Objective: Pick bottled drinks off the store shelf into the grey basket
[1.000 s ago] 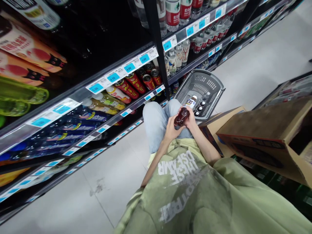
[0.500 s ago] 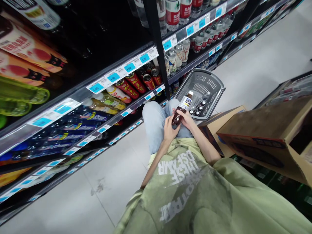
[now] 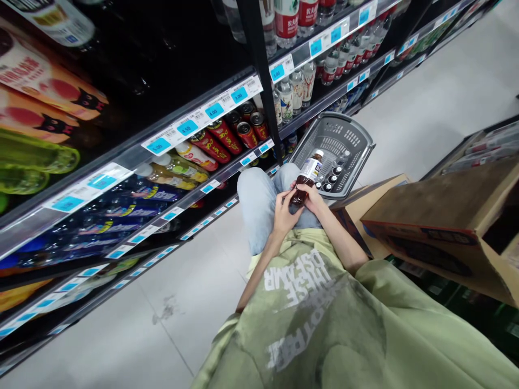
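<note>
A small bottle of dark red-brown drink (image 3: 307, 177) with a white label and white cap is held over my knee in both hands. My left hand (image 3: 284, 213) cups its lower end from below, fingers curled round it. My right hand (image 3: 312, 195) grips its side, fingers wrapped. The cap end points away from me toward a grey plastic shopping basket (image 3: 357, 141) on the floor, where several dark-capped bottles (image 3: 330, 181) stand along the near edge.
Store shelves (image 3: 203, 116) of drinks with blue price tags run along my left: red cans, yellow bottles, water bottles higher up. Open brown cardboard boxes (image 3: 441, 227) sit at my right. Grey tiled floor (image 3: 438, 97) stretches ahead past the basket.
The bottle has tilted up and shifted a little toward the basket, its cap end now higher; both hands kept hold and turned it slightly.
</note>
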A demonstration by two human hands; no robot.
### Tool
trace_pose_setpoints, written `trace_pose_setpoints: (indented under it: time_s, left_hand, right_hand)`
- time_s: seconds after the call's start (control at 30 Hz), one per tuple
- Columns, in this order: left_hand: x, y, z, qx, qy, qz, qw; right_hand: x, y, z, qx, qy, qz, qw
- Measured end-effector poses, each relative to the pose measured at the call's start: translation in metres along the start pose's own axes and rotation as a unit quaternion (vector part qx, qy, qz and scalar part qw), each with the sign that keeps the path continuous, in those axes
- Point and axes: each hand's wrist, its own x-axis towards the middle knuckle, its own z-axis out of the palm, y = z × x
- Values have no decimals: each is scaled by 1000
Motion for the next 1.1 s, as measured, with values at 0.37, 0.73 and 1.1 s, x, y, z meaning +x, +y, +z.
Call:
trace_pose_setpoints:
  time_s: [0.37,0.73,1.1]
  left_hand:
    - [-1,-6,7,-106,30,-159,981]
    - [1,-7,1,-385,-83,-241,887]
    - [6,-8,7,-431,-133,-267,851]
  right_hand:
    - [-7,5,6,-125,3,-87,988]
    - [-12,-3,1,-59,-151,-38,986]
    - [-11,1,-2,-50,-106,-48,992]
